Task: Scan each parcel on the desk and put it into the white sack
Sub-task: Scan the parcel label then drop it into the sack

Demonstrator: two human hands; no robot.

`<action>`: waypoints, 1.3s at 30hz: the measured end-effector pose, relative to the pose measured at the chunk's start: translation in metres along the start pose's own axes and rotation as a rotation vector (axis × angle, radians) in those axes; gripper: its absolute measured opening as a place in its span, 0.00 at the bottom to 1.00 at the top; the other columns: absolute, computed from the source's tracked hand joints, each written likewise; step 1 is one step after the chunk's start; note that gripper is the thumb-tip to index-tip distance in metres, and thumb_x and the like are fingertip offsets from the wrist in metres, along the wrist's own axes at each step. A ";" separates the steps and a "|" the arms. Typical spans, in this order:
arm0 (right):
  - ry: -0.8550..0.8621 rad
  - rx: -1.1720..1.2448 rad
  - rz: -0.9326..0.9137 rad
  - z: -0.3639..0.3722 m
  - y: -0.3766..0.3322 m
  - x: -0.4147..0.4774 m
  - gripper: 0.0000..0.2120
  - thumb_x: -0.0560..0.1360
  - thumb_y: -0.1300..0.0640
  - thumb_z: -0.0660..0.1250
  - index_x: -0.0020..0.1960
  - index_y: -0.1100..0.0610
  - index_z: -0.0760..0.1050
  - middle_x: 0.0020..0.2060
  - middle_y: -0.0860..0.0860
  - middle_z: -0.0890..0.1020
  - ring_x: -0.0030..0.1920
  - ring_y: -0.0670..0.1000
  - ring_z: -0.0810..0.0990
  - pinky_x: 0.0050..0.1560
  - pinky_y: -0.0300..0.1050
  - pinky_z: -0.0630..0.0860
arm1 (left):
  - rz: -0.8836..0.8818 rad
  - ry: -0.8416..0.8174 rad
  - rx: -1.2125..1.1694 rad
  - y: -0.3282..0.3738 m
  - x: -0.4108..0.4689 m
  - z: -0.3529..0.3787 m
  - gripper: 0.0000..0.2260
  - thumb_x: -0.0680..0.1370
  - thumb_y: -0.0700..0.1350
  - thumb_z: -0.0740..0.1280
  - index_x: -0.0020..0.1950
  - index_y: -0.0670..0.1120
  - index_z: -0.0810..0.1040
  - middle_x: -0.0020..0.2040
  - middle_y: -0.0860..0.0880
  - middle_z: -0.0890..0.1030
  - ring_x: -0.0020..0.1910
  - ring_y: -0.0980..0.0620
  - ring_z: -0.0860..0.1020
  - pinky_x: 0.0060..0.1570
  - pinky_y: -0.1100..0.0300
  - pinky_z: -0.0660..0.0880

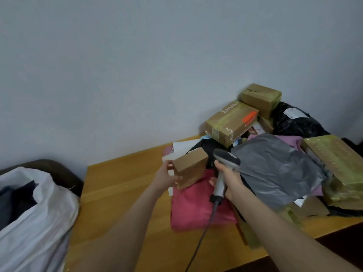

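Note:
My left hand [167, 176] grips a small brown cardboard box [190, 167] and holds it tilted above the desk. Just right of it, my right hand [229, 180] grips the handle of a grey barcode scanner [225, 160]; the scanner's head sits beside the box and its cable hangs down toward me. Under both lies a pink mailer bag [198, 211]. The white sack [37, 211] stands open at the lower left, beside the desk, with dark parcels inside.
On the wooden desk [121, 189], a heap of parcels fills the right side: a grey poly bag [275, 169], taped cardboard boxes [231, 122], a black bag [294, 122] and a green-taped box [339, 165]. A grey wall stands behind.

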State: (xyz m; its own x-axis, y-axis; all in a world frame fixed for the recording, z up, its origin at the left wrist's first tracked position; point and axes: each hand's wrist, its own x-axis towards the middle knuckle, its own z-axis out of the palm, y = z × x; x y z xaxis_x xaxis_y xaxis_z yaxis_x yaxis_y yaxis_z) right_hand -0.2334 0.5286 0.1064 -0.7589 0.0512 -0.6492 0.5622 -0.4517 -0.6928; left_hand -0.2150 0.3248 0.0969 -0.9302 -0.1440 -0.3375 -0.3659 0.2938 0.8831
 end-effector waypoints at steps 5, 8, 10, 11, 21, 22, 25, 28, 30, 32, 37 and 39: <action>0.020 -0.056 0.002 -0.011 0.012 -0.002 0.20 0.72 0.54 0.74 0.59 0.62 0.74 0.49 0.57 0.80 0.45 0.57 0.81 0.35 0.47 0.79 | -0.261 -0.237 -0.367 -0.015 -0.026 0.016 0.20 0.77 0.49 0.67 0.67 0.45 0.71 0.59 0.47 0.75 0.48 0.46 0.81 0.47 0.52 0.81; 0.066 -0.123 0.004 -0.019 0.016 -0.001 0.20 0.72 0.54 0.75 0.56 0.64 0.74 0.46 0.58 0.80 0.41 0.57 0.81 0.41 0.52 0.81 | -0.377 -0.100 -0.520 -0.028 -0.025 0.028 0.17 0.80 0.49 0.64 0.64 0.41 0.73 0.51 0.44 0.77 0.43 0.45 0.81 0.46 0.50 0.81; 0.081 -0.163 0.012 -0.027 0.021 -0.001 0.25 0.69 0.52 0.77 0.58 0.65 0.75 0.48 0.60 0.81 0.46 0.60 0.82 0.51 0.59 0.80 | -0.485 -0.005 -0.583 -0.036 -0.024 0.037 0.16 0.78 0.43 0.67 0.63 0.38 0.73 0.47 0.42 0.79 0.43 0.45 0.80 0.46 0.50 0.80; 0.091 -0.181 0.005 -0.031 0.024 -0.001 0.27 0.68 0.50 0.78 0.59 0.65 0.75 0.48 0.60 0.82 0.48 0.61 0.82 0.54 0.61 0.79 | -0.531 -0.006 -0.591 -0.039 -0.024 0.039 0.16 0.77 0.41 0.69 0.63 0.37 0.73 0.47 0.40 0.80 0.45 0.44 0.80 0.49 0.50 0.80; 0.031 -0.190 -0.081 -0.039 0.019 -0.019 0.10 0.71 0.67 0.73 0.50 0.65 0.75 0.39 0.57 0.81 0.37 0.54 0.80 0.39 0.45 0.78 | -0.412 -0.080 -0.536 -0.010 -0.028 0.015 0.09 0.75 0.34 0.68 0.55 0.39 0.77 0.47 0.43 0.83 0.44 0.47 0.81 0.37 0.55 0.79; 0.026 -0.179 -0.104 -0.036 0.017 -0.022 0.08 0.72 0.67 0.72 0.48 0.64 0.75 0.38 0.55 0.81 0.36 0.52 0.80 0.35 0.42 0.78 | -0.422 -0.107 -0.504 -0.006 -0.029 0.011 0.10 0.76 0.37 0.69 0.56 0.41 0.77 0.48 0.44 0.83 0.45 0.46 0.82 0.38 0.54 0.80; 0.007 -0.187 -0.171 -0.030 0.013 -0.030 0.06 0.72 0.68 0.71 0.44 0.61 0.75 0.37 0.53 0.80 0.36 0.50 0.79 0.32 0.39 0.77 | -0.429 -0.164 -0.414 0.002 -0.034 0.001 0.11 0.75 0.39 0.70 0.57 0.44 0.77 0.49 0.44 0.84 0.46 0.44 0.82 0.43 0.50 0.80; 0.002 -0.220 -0.210 -0.026 0.016 -0.033 0.15 0.69 0.60 0.76 0.53 0.62 0.77 0.44 0.56 0.83 0.45 0.56 0.82 0.50 0.53 0.80 | -0.342 -0.094 -0.423 0.005 -0.033 -0.003 0.12 0.76 0.37 0.69 0.59 0.43 0.77 0.48 0.44 0.84 0.45 0.44 0.82 0.42 0.51 0.80; -0.005 -0.268 -0.211 -0.027 0.020 -0.035 0.21 0.65 0.53 0.78 0.54 0.60 0.78 0.45 0.57 0.84 0.45 0.57 0.83 0.53 0.58 0.80 | -0.291 -0.011 -0.446 0.007 -0.030 -0.007 0.14 0.76 0.36 0.68 0.61 0.42 0.75 0.48 0.44 0.83 0.45 0.45 0.82 0.43 0.51 0.81; -0.036 -0.307 -0.182 -0.027 0.023 -0.050 0.14 0.69 0.56 0.76 0.49 0.63 0.80 0.38 0.58 0.85 0.35 0.54 0.83 0.43 0.51 0.82 | -0.246 0.050 -0.466 0.006 -0.026 -0.011 0.16 0.76 0.35 0.68 0.63 0.41 0.74 0.48 0.44 0.83 0.47 0.45 0.82 0.50 0.48 0.79; -0.125 -0.469 -0.198 -0.026 0.042 -0.084 0.06 0.73 0.61 0.72 0.40 0.64 0.79 0.26 0.55 0.80 0.25 0.50 0.76 0.30 0.43 0.74 | -0.154 0.104 -0.458 0.005 -0.020 -0.019 0.17 0.77 0.36 0.68 0.66 0.43 0.73 0.52 0.46 0.83 0.53 0.45 0.81 0.58 0.44 0.76; -0.149 -0.517 -0.211 -0.023 0.049 -0.094 0.06 0.73 0.62 0.72 0.40 0.64 0.79 0.26 0.55 0.80 0.25 0.50 0.77 0.30 0.42 0.74 | -0.128 0.125 -0.451 0.005 -0.018 -0.021 0.18 0.77 0.36 0.67 0.67 0.43 0.72 0.53 0.47 0.83 0.53 0.46 0.81 0.55 0.47 0.77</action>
State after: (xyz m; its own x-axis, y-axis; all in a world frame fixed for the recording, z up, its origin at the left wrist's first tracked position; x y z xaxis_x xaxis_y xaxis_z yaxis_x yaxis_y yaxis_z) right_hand -0.1267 0.5221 0.1265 -0.8892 -0.0504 -0.4547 0.4525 0.0502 -0.8904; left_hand -0.1991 0.3088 0.1140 -0.8580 -0.2726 -0.4354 -0.4028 -0.1687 0.8996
